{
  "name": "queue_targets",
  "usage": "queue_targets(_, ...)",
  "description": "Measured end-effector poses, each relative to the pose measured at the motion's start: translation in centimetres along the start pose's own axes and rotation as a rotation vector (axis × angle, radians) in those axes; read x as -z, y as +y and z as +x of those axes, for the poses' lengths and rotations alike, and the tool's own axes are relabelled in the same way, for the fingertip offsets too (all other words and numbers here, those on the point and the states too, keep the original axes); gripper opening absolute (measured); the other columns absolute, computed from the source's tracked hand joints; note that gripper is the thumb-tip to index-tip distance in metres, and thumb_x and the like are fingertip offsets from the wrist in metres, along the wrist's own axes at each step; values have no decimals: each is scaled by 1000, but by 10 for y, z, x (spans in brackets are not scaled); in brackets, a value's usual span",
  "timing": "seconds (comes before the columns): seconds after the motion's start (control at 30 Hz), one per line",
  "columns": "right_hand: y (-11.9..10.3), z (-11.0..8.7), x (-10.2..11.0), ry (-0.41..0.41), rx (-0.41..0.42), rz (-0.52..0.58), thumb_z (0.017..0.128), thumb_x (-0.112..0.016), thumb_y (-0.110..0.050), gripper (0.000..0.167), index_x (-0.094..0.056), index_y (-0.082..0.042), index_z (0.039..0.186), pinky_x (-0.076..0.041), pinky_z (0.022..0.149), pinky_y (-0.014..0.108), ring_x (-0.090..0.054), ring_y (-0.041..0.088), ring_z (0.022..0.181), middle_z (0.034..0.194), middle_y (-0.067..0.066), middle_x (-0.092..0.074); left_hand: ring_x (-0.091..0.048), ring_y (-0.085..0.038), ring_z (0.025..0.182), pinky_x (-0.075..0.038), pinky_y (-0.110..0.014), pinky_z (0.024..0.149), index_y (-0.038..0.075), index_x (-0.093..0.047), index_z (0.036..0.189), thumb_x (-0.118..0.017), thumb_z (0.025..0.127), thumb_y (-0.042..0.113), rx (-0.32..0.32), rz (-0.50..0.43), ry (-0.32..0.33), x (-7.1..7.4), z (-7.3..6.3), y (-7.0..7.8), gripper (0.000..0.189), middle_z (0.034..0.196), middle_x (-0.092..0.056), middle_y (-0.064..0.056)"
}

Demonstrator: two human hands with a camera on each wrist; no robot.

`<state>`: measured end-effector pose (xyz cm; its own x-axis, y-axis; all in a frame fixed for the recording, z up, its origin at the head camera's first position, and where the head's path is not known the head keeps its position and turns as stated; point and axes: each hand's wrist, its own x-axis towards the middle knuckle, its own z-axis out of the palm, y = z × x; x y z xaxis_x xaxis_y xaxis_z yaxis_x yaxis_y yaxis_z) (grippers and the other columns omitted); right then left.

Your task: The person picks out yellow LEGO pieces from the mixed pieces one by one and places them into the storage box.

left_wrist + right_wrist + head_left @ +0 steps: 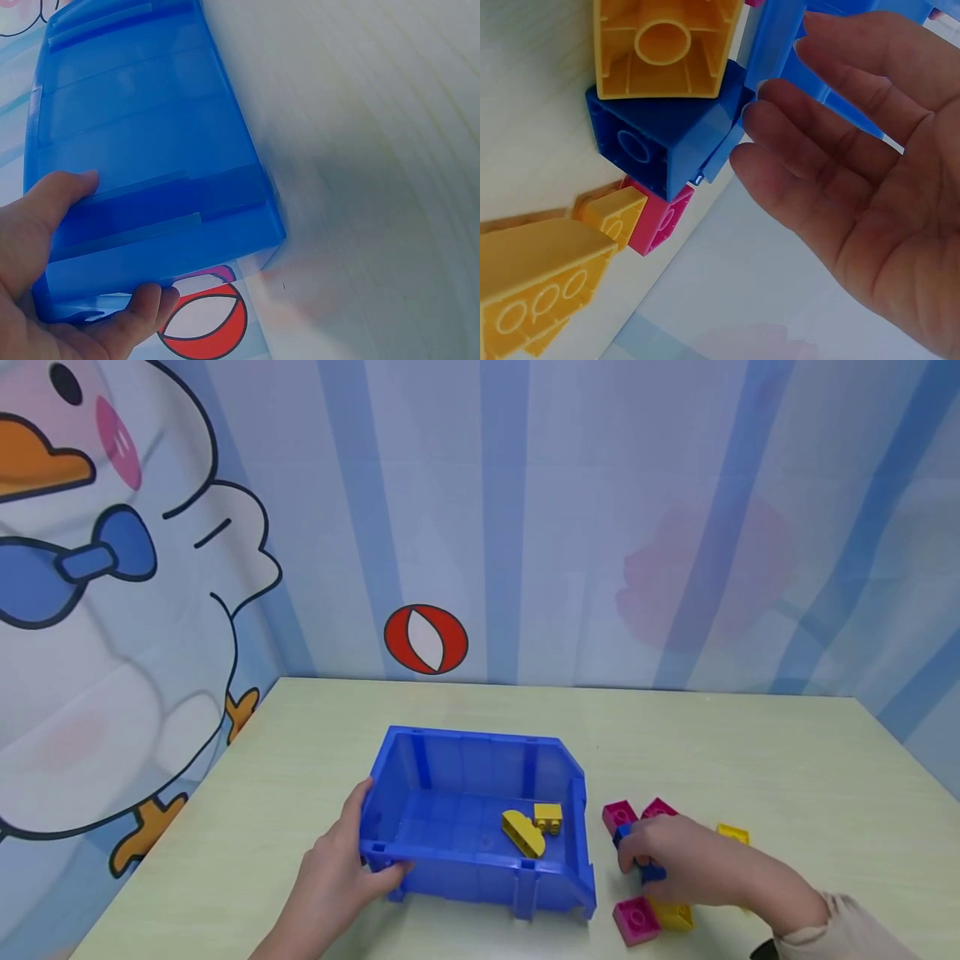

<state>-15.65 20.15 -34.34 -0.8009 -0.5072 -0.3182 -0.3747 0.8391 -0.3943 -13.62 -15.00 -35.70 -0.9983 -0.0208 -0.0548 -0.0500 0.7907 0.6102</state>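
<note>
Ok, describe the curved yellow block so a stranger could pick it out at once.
On the table stands a blue plastic bin, gripped by the person's left hand. Inside, toward its right end, the curved yellow block lies beside a boxy yellow block. Only the curved one has a half-moon outline.

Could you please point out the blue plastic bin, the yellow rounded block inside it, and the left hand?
Blue plastic bin (465, 881): head view, near wall.
Yellow rounded block (527, 832): head view, upper face.
Left hand (332, 864): head view, back of hand.

R hand (885, 206) nr dk-blue blk (652, 127), yel blk (664, 71) beside, pink blk (656, 220) nearby
</note>
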Motion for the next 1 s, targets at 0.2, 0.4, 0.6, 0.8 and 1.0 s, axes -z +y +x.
queue_targets(0.2,2,-1,-4,-7,-34,19,70,-79,-10,19,-68,-18,83,-52,73,33,-53,11,77,78,-12,-58,-45,-48,118,-48,-57,82,7,-14,146,-82,70,27,1,-1,-1,0,0,0,104,139,-39,-26)
queue_targets(0.4,7,-1,-7,1,-32,13,70,-80,-11,20,-68,-19,83,-53,73,36,-54,12,79,79,-11,-60,-45,-48,118,-48,-57,82,7,-14,146,-82,70,28,3,-1,-3,0,1,0,104,139,-39,-26)
queue_targets(0.6,5,-3,-8,2,-45,20,71,-79,-11,18,-68,-20,83,-52,71,31,-53,11,75,78,-12,-59,-45,-48,118,-49,-56,81,7,-14,146,-82,70,27,4,-8,1,0,0,1,104,140,-39,-26)
queue_targets(0.8,3,-6,-10,2,-87,7,71,-80,-12,20,-68,-23,82,-52,73,33,-52,11,77,78,-11,-56,-45,-49,117,-49,-56,81,7,-14,147,-82,70,28,4,-3,0,-1,1,0,105,140,-38,-26)
queue_targets(1.0,5,-10,-13,11,-42,-6,69,-81,-14,20,-69,-23,82,-51,71,29,-51,9,75,78,-12,-55,-45,-49,117,-50,-56,80,7,-14,147,-82,70,29,3,0,-5,-1,2,-1,105,139,-38,-27)
